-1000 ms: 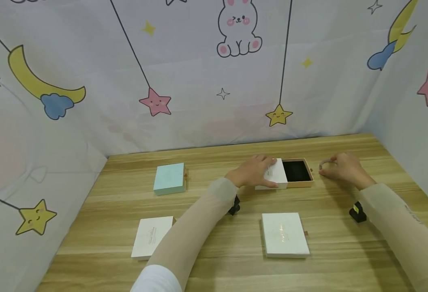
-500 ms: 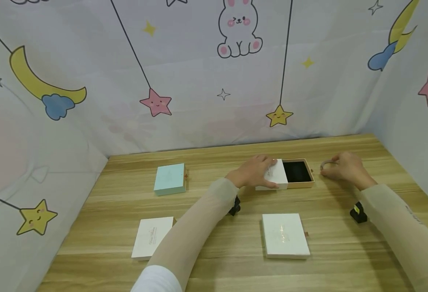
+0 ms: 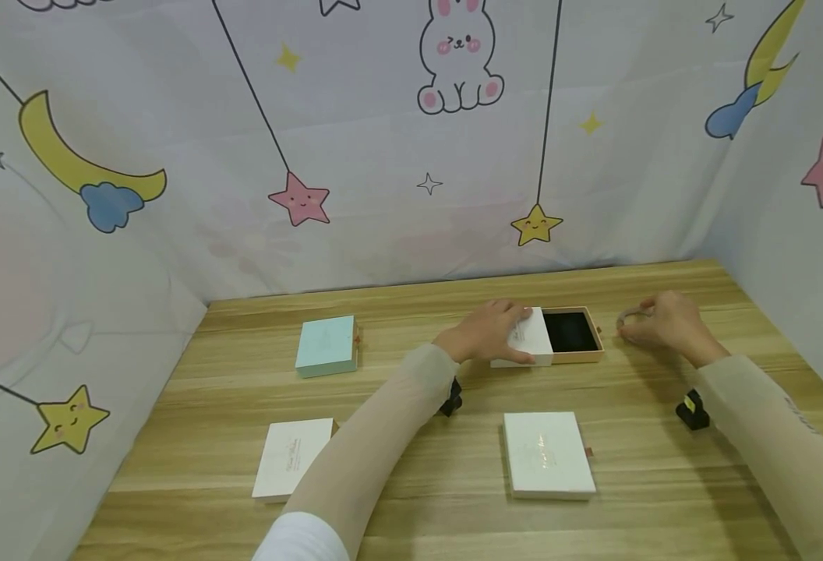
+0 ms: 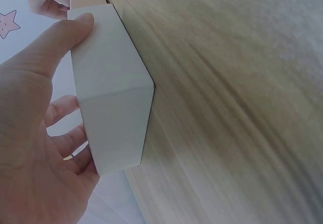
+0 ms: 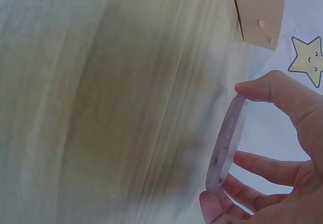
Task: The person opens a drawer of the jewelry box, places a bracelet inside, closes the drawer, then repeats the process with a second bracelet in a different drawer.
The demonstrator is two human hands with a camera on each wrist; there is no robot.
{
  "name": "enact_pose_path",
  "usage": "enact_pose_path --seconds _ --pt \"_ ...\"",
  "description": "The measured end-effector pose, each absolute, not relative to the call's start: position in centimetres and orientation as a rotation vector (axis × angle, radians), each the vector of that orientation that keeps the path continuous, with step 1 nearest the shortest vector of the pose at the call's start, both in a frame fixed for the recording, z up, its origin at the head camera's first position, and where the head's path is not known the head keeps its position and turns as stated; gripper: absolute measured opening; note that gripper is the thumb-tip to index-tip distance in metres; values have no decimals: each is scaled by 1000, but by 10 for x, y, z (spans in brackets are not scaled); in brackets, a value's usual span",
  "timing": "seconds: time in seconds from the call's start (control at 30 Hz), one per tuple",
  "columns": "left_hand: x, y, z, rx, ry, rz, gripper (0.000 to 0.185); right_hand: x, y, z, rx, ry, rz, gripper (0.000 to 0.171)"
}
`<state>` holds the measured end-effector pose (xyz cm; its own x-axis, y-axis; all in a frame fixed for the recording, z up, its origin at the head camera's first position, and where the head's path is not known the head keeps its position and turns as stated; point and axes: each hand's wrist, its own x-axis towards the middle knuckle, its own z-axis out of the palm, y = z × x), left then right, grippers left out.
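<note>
My left hand (image 3: 485,331) rests over the white sleeve (image 3: 532,336) of a drawer-style gift box, thumb at the near side. In the left wrist view, the thumb presses one side of that sleeve (image 4: 113,93) while fingers touch its top. The tan drawer (image 3: 597,343), with a black lining (image 3: 570,333), sticks out to the right. Just right of it, my right hand (image 3: 671,327) pinches a pale, translucent bangle (image 5: 227,138) between thumb and fingers. The bangle (image 3: 634,312) is held close over the table, apart from the drawer; part of it is hidden by the fingers.
A light blue box (image 3: 326,344) stands at the back left. Nearer lie a white box (image 3: 292,456), partly behind my left sleeve, and another white box (image 3: 548,454) with a small tab. Patterned cloth (image 3: 383,140) hangs behind the wooden table (image 3: 418,506).
My right hand has shifted slightly to the right, and the bangle looks flatter than before. The left hand and the half-drawn box stay in place.
</note>
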<state>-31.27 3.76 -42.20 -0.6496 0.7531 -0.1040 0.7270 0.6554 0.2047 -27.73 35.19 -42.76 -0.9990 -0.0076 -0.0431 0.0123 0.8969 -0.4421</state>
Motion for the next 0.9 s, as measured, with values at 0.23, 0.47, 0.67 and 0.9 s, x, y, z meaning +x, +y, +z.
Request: enact_pose_path --seconds 0.23,0.47,0.67,0.9 --pt "-313 38 -423 1223 2698 193 91 -275 350 -421 -26 3024 -727 71" --pt "-313 38 -424 1219 2699 194 92 -273 339 -413 -34 3010 -773 68" --pt "-313 38 -424 1227 2698 194 91 -273 329 -408 -47 3022 -735 69" --pt "-313 38 -424 1223 2701 200 91 -272 321 -405 -122 3052 -743 70"
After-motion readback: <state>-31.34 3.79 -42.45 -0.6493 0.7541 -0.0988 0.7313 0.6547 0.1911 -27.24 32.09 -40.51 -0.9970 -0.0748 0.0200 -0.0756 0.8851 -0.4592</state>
